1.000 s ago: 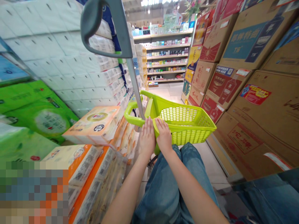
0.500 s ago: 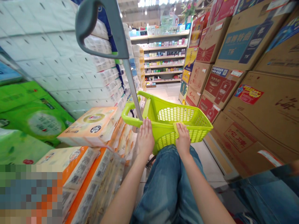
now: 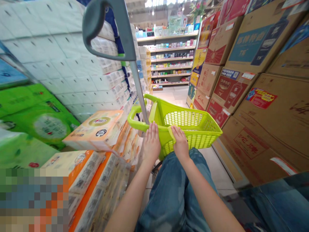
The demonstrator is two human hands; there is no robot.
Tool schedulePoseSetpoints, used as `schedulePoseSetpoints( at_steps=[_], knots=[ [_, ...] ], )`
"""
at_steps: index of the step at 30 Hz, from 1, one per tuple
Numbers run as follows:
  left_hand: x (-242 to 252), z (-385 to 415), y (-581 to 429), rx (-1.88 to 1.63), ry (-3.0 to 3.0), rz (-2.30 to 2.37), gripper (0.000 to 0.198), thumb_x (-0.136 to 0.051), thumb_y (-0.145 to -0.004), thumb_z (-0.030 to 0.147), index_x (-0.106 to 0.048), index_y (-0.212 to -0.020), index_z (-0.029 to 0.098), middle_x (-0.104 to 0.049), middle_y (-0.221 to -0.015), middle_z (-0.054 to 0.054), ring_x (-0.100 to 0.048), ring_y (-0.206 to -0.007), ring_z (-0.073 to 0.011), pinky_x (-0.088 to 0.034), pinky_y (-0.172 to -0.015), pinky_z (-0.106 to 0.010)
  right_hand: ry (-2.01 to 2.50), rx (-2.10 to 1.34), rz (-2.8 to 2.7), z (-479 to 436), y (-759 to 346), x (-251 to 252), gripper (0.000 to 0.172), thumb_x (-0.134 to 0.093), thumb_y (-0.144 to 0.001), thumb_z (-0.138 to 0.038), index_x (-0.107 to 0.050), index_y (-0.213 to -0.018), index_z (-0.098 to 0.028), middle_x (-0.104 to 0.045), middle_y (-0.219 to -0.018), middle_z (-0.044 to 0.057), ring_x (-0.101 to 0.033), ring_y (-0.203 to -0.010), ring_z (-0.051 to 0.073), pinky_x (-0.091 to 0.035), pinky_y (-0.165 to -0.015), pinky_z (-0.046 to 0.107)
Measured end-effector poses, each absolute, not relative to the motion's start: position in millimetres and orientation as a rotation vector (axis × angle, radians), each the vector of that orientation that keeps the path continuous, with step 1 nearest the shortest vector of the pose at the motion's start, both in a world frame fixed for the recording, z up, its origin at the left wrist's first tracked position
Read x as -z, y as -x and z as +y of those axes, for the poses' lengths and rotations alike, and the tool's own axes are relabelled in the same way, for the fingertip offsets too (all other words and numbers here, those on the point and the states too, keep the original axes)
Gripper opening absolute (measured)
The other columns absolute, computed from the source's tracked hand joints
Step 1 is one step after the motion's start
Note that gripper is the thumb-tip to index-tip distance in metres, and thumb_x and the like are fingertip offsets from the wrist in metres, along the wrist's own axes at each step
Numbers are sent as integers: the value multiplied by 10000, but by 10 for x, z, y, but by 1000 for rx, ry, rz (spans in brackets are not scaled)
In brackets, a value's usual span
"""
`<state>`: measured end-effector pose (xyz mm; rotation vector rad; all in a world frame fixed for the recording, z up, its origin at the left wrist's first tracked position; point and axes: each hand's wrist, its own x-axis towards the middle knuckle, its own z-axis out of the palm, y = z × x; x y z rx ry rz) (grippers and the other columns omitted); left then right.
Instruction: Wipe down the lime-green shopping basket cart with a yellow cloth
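A lime-green plastic shopping basket (image 3: 195,132) with perforated sides stands in front of my knees, its inside showing no goods. My left hand (image 3: 152,141) rests flat on the basket's near rim beside the pole, fingers stretched out and side by side. Under the fingers of my right hand (image 3: 181,145) is a folded yellow cloth (image 3: 172,131), pressed on the same rim a little farther right. Part of the cloth is hidden by the fingers. A metal pole (image 3: 140,87) with a grey loop handle (image 3: 130,35) rises at the basket's left end.
Stacked white tissue packs (image 3: 79,71) and orange tissue packs (image 3: 96,127) line the left side. Cardboard cartons (image 3: 256,129) are piled along the right. Shelves of small goods (image 3: 171,58) stand at the aisle's far end. Another person's jeans (image 3: 285,199) show at lower right.
My right hand has slid left along the basket's rim with the yellow cloth, closer to my left hand. The left hand keeps its place on the basket. The view has shifted slightly.
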<state>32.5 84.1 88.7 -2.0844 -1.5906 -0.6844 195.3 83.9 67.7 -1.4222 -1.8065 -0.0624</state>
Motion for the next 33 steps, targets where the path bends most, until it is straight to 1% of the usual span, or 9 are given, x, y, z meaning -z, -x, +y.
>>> schedulePoseSetpoints(
  at_steps=[3, 6, 10, 14, 17, 21, 27, 30, 33],
  knots=[
    [-885, 842, -343, 703, 2083, -1597, 740, -353, -860, 62, -126, -1564, 51, -211, -1634, -141, -137, -1527, -238, -246, -1227, -449, 1546, 141, -1728, 806, -2316, -491, 912, -375, -665, 69, -367, -1521, -246, -459, -1533, 35, -335, -1459, 200, -295, -1217, 449],
    [-880, 850, -360, 721, 2079, -1601, 759, -363, -850, 58, -111, -1566, 54, -207, -1635, -141, -133, -1528, -241, -241, -1229, -455, 1617, 158, -1647, 802, -2410, -432, 907, -391, -663, 63, -374, -1516, -243, -458, -1533, 51, -333, -1463, 221, -300, -1209, 473],
    [-874, 865, -369, 739, 2068, -1615, 754, -366, -855, 62, -115, -1566, 51, -202, -1634, -153, -140, -1527, -242, -238, -1230, -448, 1552, 99, -1669, 853, -2009, -625, 887, -392, -648, 73, -420, -1492, -200, -481, -1512, 66, -341, -1457, 222, -293, -1217, 456],
    [-878, 860, -355, 717, 2070, -1613, 688, -349, -893, 85, -169, -1556, 40, -214, -1631, -155, -137, -1526, -244, -241, -1229, -439, 1418, -4, -1785, 914, -1471, -923, 820, -367, -684, 66, -458, -1466, -165, -483, -1512, 64, -349, -1448, 201, -276, -1227, 422],
    [-891, 843, -342, 683, 2067, -1610, 666, -351, -904, 93, -194, -1548, 29, -218, -1629, -159, -140, -1526, -247, -247, -1227, -438, 1374, -40, -1823, 920, -1368, -1001, 812, -351, -692, 61, -458, -1465, -161, -474, -1520, 58, -339, -1452, 188, -271, -1230, 413],
    [-904, 830, -336, 669, 2078, -1592, 697, -362, -882, 77, -175, -1551, 27, -199, -1635, -147, -116, -1529, -245, -231, -1233, -433, 1409, 3, -1838, 882, -1713, -837, 864, -356, -659, 66, -429, -1485, -178, -449, -1540, 43, -333, -1455, 176, -276, -1230, 408],
    [-875, 851, -350, 708, 2085, -1588, 768, -390, -839, 67, -131, -1561, 38, -194, -1635, -147, -115, -1528, -244, -218, -1236, -439, 1613, 131, -1717, 800, -2386, -514, 836, -356, -683, 73, -441, -1476, -175, -465, -1527, 59, -338, -1456, 188, -286, -1224, 433],
    [-864, 861, -363, 709, 2071, -1602, 790, -403, -825, 64, -117, -1560, 29, -175, -1638, -158, -108, -1529, -245, -215, -1237, -438, 1663, 130, -1679, 803, -2342, -544, 848, -372, -664, 78, -447, -1472, -165, -469, -1523, 72, -336, -1458, 204, -290, -1221, 436],
    [-864, 862, -370, 714, 2061, -1606, 779, -401, -836, 71, -115, -1559, 26, -170, -1638, -166, -110, -1529, -245, -220, -1235, -439, 1574, 62, -1710, 862, -1997, -701, 870, -387, -643, 81, -454, -1470, -179, -488, -1509, 60, -350, -1448, 217, -287, -1222, 431]
  ],
)
